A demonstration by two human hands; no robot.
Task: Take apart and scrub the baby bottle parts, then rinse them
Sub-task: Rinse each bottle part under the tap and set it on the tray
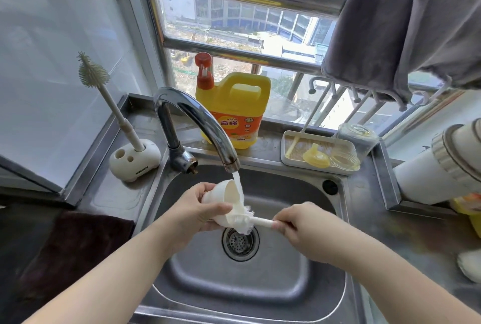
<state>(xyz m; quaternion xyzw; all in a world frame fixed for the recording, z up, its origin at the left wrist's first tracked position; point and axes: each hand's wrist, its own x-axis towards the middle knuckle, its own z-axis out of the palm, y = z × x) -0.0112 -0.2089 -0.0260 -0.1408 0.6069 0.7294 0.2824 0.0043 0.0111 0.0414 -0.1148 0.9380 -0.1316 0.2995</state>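
- White plastic bottle cap [223, 202] gripped in left hand [194, 210], under tap water, over steel sink [260, 284].
- Small white brush [256, 220] pinched by right hand [303, 227] fingers, bristles touching cap.
- Yellow soap jug [234, 104] behind chrome tap [197, 117].

A yellow detergent jug [232, 104] with red pump and orange label, cream cap [224, 200], grey cloth [406, 18].

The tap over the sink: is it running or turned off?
Running. A white stream falls from the tap's spout into the white cap held in the left hand.
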